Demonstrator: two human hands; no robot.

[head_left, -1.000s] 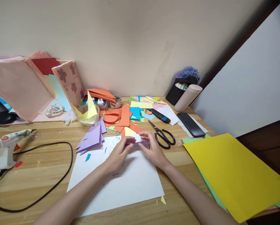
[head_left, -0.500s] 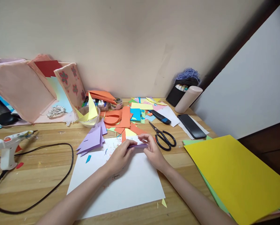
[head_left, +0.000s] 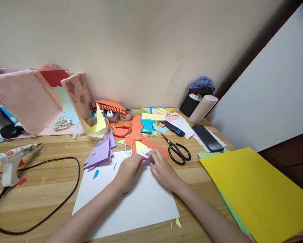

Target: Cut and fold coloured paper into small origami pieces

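A small piece of purple paper (head_left: 148, 161) lies between my hands, mostly covered by the fingers. My left hand (head_left: 131, 170) is closed on its left end. On the right end, the curled fingers of my right hand (head_left: 163, 170) press around it. Both hands rest over a large white sheet (head_left: 131, 216) with pen marks and specks on it. Left of them is a pile of folded purple paper pieces (head_left: 99, 153), with a small blue scrap (head_left: 96, 174) below it. Black-handled scissors (head_left: 178, 150) lie just beyond my right hand.
A glue gun (head_left: 11, 165) with a looped black cable sits at left. Behind the hands are orange paper strips (head_left: 136, 128), a box cutter (head_left: 174, 128) and a bowl (head_left: 98, 133) of yellow paper. At right are a phone (head_left: 207, 138) and yellow sheets (head_left: 255, 192).
My hands have drawn closer together over the purple paper, and the right fingers have come down onto it. Less of its edge shows now. The view has tilted slightly.
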